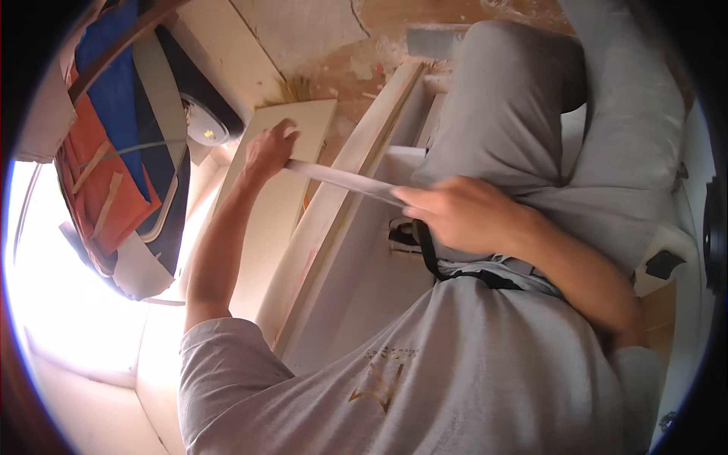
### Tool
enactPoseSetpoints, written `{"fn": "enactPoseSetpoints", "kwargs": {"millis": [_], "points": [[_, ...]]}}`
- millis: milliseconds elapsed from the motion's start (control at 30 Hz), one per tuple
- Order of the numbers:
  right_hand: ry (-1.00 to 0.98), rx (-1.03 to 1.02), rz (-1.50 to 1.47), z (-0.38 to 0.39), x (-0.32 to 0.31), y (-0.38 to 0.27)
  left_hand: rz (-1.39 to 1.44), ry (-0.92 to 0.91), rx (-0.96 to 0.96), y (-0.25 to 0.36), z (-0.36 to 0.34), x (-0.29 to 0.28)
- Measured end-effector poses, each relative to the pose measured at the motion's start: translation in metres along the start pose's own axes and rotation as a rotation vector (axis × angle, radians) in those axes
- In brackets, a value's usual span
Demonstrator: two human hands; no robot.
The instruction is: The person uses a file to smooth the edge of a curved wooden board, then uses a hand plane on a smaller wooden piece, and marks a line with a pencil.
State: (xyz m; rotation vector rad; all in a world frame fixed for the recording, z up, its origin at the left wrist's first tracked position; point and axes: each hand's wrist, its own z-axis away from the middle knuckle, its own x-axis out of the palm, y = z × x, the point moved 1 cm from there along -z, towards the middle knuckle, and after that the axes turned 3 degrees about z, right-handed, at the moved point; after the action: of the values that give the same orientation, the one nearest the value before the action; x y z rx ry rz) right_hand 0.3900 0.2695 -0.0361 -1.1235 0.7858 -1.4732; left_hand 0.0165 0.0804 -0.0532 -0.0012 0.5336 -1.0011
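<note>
My left hand [269,150], fingers curled, holds one end of a long, narrow pale flat strip [340,177] above a cream board [265,227]. My right hand [462,212], slightly blurred, grips the other end near my grey-trousered knee; its fingertips are on the strip. Beneath the strip runs a long cream wooden rail [307,270] along a white recess [375,288]. A black strap [431,262] hangs by my waist, below the right hand.
At upper left are bundled blue [114,76] and orange [106,205] items with a dark panel. The floor [364,34] behind is worn and scuffed, with a grey strip [428,44]. My bent legs fill the upper right; a bright opening lies at left.
</note>
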Motion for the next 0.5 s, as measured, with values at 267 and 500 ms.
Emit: {"fn": "enactPoseSetpoints", "kwargs": {"millis": [267,500], "points": [[-0.079,0.129,0.068,0.088,-0.040,-0.022,0.080,-0.061,0.166,0.073,0.052,0.023],[0.040,-0.036,0.095,-0.028,0.042,0.010,-0.115,0.131,-0.023,-0.047,-0.015,0.049]]}}
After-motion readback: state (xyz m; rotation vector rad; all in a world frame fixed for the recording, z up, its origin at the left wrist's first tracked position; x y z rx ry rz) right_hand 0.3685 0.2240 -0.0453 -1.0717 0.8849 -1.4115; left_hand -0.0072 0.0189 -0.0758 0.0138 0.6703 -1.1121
